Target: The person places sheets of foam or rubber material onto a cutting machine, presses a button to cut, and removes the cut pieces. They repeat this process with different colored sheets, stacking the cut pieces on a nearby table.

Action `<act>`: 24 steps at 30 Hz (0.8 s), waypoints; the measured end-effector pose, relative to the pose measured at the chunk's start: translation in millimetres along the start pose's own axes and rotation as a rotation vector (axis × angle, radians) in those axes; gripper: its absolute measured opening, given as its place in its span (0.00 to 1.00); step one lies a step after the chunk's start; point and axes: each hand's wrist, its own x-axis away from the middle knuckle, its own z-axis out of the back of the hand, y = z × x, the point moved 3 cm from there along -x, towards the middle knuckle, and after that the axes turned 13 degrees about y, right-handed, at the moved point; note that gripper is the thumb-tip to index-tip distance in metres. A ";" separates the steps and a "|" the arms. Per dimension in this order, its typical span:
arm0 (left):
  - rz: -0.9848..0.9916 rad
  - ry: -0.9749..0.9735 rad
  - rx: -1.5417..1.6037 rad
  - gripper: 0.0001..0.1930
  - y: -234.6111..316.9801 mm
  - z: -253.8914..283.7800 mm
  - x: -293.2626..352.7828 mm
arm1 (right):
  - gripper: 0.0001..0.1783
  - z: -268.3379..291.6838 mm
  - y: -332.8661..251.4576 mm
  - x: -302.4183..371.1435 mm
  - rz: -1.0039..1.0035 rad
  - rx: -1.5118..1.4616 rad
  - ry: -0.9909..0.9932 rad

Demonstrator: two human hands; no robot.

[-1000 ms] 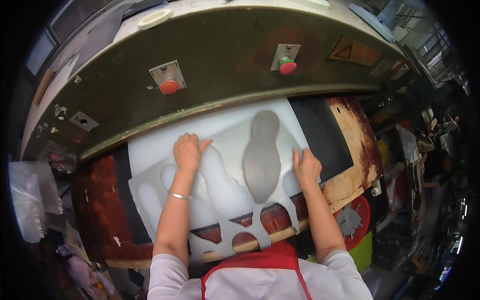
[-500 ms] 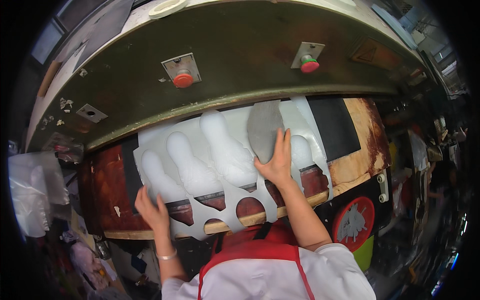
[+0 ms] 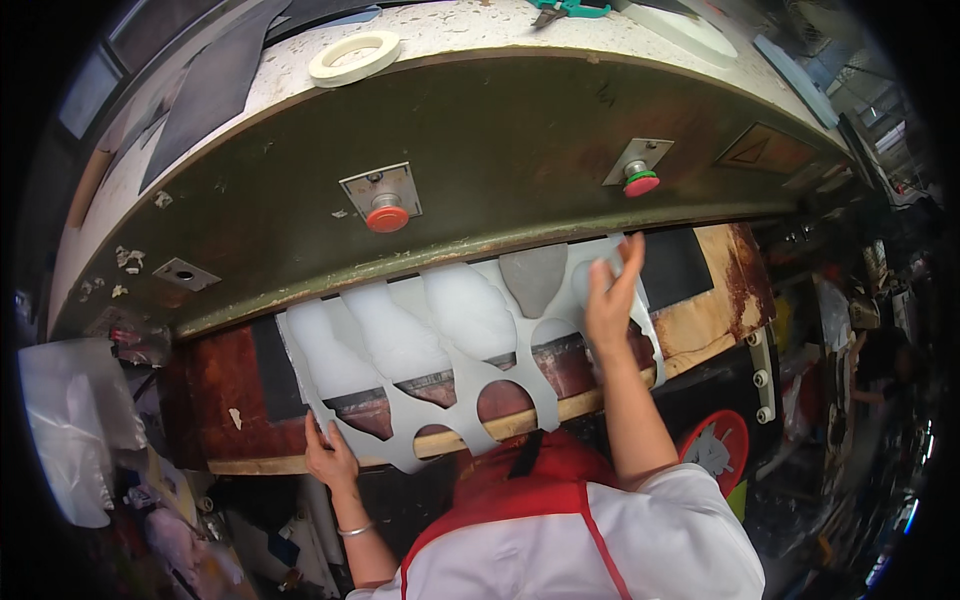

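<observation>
A pale grey sheet (image 3: 460,395) with large sole-shaped and round cut-outs lies on the machine bed, its near strips hanging over the front edge. White shapes (image 3: 470,315) show through the far cut-outs. A darker grey rounded piece (image 3: 533,278) lies on the sheet, right of the middle, its far end hidden under the machine's front. My left hand (image 3: 332,460) pinches the sheet's near left edge between thumb and fingers. Over the sheet's right part, my right hand (image 3: 612,305) is open with fingers spread, holding nothing; whether it touches the sheet, I cannot tell.
A green machine front (image 3: 500,140) with an orange-red button (image 3: 387,215) and a pink-red button (image 3: 640,180) rises beyond the bed. Tape (image 3: 354,58) and green-handled pliers (image 3: 568,10) lie on top. A red container (image 3: 722,440) holds grey scraps at lower right.
The view has shifted, showing more of the machine top. My left hand has closed on the sheet's edge. My right hand has left the darker grey piece and moved right.
</observation>
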 end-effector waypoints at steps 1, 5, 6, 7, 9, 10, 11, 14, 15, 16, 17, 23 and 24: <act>-0.004 -0.020 -0.035 0.18 1.4 -5.8 -5.6 | 0.40 1.2 -8.7 -24.1 0.109 0.002 0.094; -0.001 -0.053 -0.090 0.16 7.2 -23.2 -27.1 | 0.45 -17.7 -35.7 -98.5 0.344 0.373 0.193; 0.032 -0.055 -0.108 0.15 7.9 -30.3 -33.6 | 0.47 -28.2 -38.1 -107.4 0.352 0.398 0.181; 0.003 -0.042 -0.076 0.14 10.8 -35.0 -40.1 | 0.51 -31.9 -38.6 -109.9 0.322 0.375 0.177; 0.023 -0.048 -0.092 0.13 13.2 -44.9 -53.9 | 0.52 -37.1 -38.7 -108.3 0.327 0.370 0.206; -0.012 -0.022 -0.098 0.13 15.6 -47.1 -60.2 | 0.52 -37.4 -36.9 -105.2 0.295 0.344 0.220; -0.025 -0.024 -0.116 0.12 16.7 -52.1 -66.3 | 0.53 -37.8 -35.5 -103.7 0.302 0.345 0.230; -0.038 -0.039 -0.145 0.13 19.0 -53.6 -75.5 | 0.54 -32.9 -30.0 -101.0 0.307 0.403 0.178; -0.030 -0.041 -0.120 0.13 18.9 -53.7 -77.1 | 0.55 -30.0 -28.2 -99.6 0.336 0.416 0.161; 0.015 -0.057 -0.101 0.13 18.0 -54.3 -77.6 | 0.55 -25.0 -26.3 -96.8 0.361 0.413 0.127; -0.038 -0.056 -0.116 0.13 19.5 -52.7 -77.8 | 0.54 -19.3 -23.1 -92.1 0.343 0.374 0.112; -0.084 -0.022 -0.066 0.12 21.1 -54.1 -75.1 | 0.31 13.8 34.0 -3.2 -0.188 0.320 -0.059; -0.069 -0.013 -0.055 0.12 20.4 -52.9 -74.2 | 0.22 7.3 49.3 4.9 -0.359 0.290 -0.096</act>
